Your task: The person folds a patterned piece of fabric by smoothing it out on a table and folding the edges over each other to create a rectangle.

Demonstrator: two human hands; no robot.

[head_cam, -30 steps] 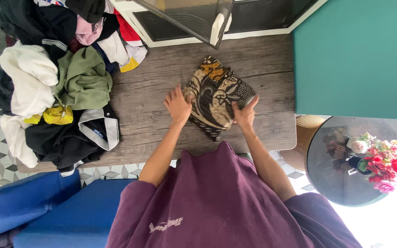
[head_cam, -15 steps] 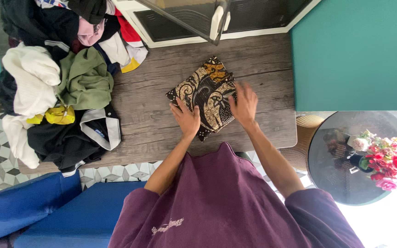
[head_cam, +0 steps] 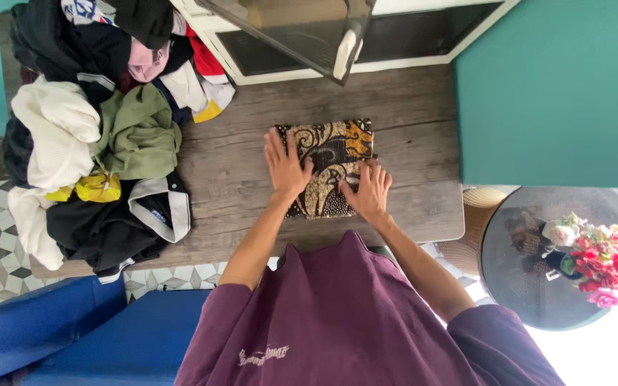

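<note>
The head camera looks steeply down from close above onto the wooden table (head_cam: 409,107) and the person's torso.

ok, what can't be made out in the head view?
- Folded brown patterned cloth: middle hidden under left hand and right hand.
- Heap of mixed clothes: lower garments buried, top cut by frame edge.
- Grey wooden table: near edge hidden by purple-shirted torso.
</note>
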